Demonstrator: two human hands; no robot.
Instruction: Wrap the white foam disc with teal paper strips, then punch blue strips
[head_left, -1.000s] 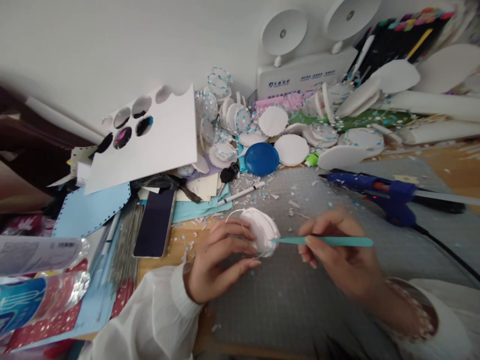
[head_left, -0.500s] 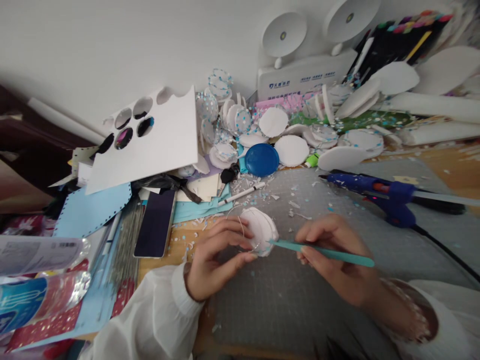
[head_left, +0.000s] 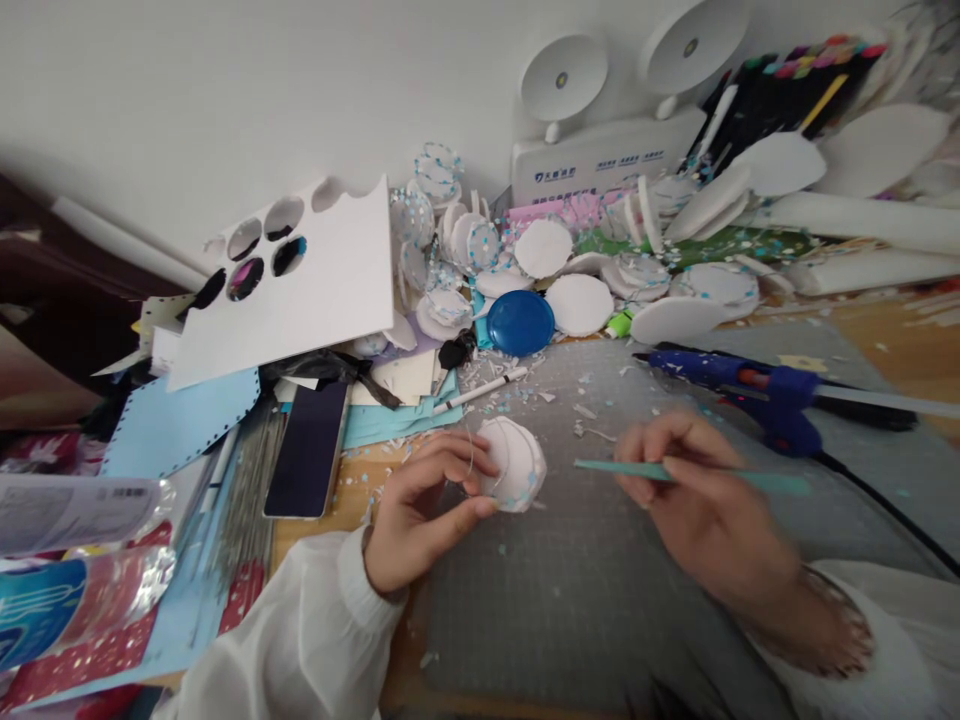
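Between the thumb and fingers of my left hand [head_left: 427, 505] is the edge of a white foam disc [head_left: 523, 462]. A thin wire loops over the disc, and small light-blue bits dot its lower part. My right hand [head_left: 697, 500] pinches a teal stick [head_left: 622, 468], blurred by motion. The stick's tip points left toward the disc, apart from it. Both hands are over the grey cutting mat [head_left: 555, 610].
A blue glue gun [head_left: 750, 385] with its cord lies at the right. Behind are a blue lid [head_left: 520, 322] and several white discs [head_left: 579, 305]. At the left are a phone [head_left: 307, 450], a white board [head_left: 337, 290] and a plastic bottle [head_left: 75, 600].
My right hand has moved right, drawing the teal stick's tip off the disc. My left hand still holds the disc, which now shows more of its lower face.
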